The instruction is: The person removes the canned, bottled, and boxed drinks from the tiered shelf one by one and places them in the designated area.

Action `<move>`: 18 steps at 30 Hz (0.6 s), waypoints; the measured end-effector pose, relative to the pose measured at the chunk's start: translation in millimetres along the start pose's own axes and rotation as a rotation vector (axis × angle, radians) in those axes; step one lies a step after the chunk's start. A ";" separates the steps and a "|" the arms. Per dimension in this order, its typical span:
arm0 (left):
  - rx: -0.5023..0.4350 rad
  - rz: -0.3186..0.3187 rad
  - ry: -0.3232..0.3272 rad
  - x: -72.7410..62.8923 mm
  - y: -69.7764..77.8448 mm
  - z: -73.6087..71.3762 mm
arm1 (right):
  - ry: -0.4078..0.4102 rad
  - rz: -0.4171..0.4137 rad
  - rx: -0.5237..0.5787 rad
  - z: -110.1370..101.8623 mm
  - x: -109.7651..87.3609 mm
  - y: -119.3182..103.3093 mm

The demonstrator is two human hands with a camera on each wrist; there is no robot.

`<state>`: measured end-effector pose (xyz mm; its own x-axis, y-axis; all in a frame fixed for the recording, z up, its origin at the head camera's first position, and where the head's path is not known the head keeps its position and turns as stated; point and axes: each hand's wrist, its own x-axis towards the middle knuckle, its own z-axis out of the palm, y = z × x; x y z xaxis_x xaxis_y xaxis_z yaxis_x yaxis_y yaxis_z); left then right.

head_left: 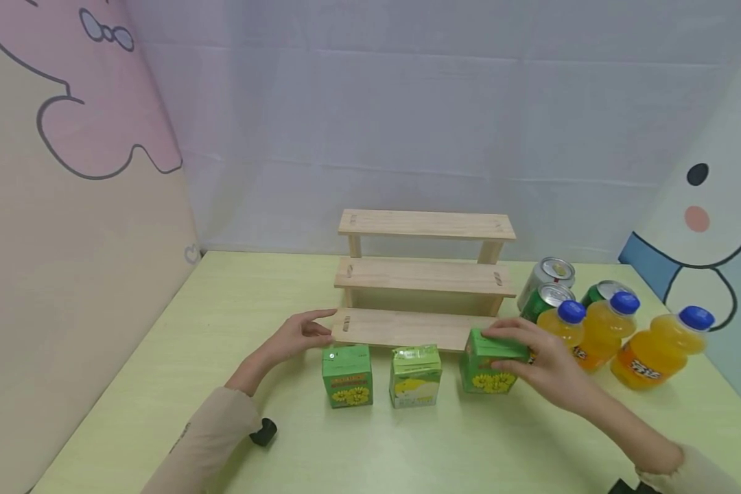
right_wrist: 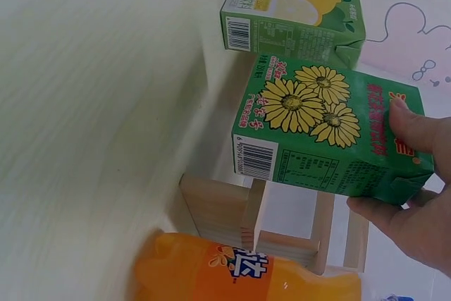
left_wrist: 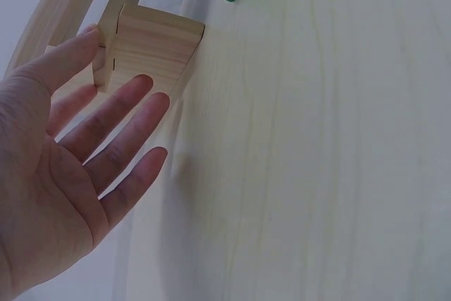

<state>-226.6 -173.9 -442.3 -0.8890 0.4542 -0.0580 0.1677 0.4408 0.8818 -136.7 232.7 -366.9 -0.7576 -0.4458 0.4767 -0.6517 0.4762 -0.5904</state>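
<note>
My right hand grips a green drink carton with yellow flowers by its top, thumb on one face and fingers on the other. In the head view this carton overlaps the right end of the shelf's lowest board. My left hand is at the left end of that board on the wooden three-tier shelf, its fingers spread and the thumb by the wood in the left wrist view. Between the hands stand another flowered green carton and a lighter green carton with yellow fruit.
Right of the shelf, orange drink bottles with blue caps are grouped in front of several cans. A pale curtain hangs behind the light table. Cartoon-printed panels flank both sides.
</note>
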 end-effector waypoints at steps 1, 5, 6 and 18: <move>0.001 -0.001 0.000 -0.1 0.1 -0.1 | 0.000 0.002 -0.002 0.8 -1.4 1.0; -0.001 0.006 -0.001 -0.5 0.7 -0.6 | -0.004 0.017 -0.013 4.3 -6.4 4.8; 0.000 0.010 -0.003 -0.6 0.8 -0.7 | -0.004 0.019 -0.013 5.2 -7.5 5.6; 0.002 0.019 -0.013 -8.6 17.8 0.1 | -0.018 0.043 0.025 14.7 -16.9 10.6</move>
<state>-216.0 -169.9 -426.2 -0.8800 0.4726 -0.0475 0.1854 0.4338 0.8817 -130.3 234.1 -390.8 -0.7839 -0.4392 0.4388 -0.6173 0.4764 -0.6261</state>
